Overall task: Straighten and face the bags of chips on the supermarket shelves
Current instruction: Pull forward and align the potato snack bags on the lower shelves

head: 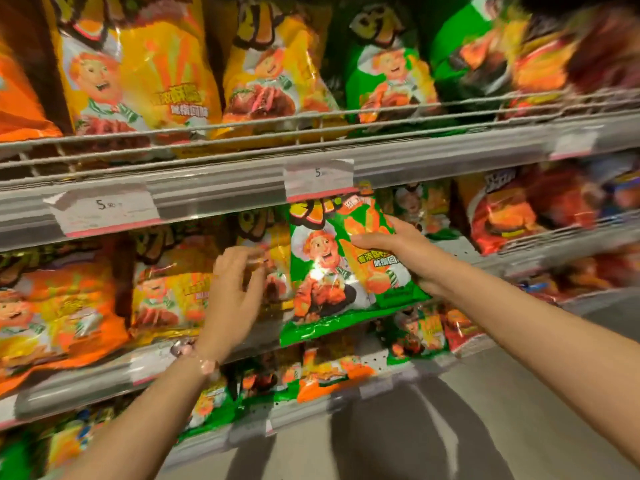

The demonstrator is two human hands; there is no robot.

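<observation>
Fingers of right hand [391,242] clamp the right edge of a green chip bag [332,271], thumb across its front, rest behind; bag is upright, face out, held in front of the middle shelf [104,372]. Left hand [235,275] is blurred, fingers apart and loosely curled, tips at a yellow bag [273,251] just left of the green one; can't tell if they grip. Step, prob.: seating the green bag in its row w/ neighbour held back. Next needs it pushed in square, label fwd, beside the other green bags [419,206].
</observation>
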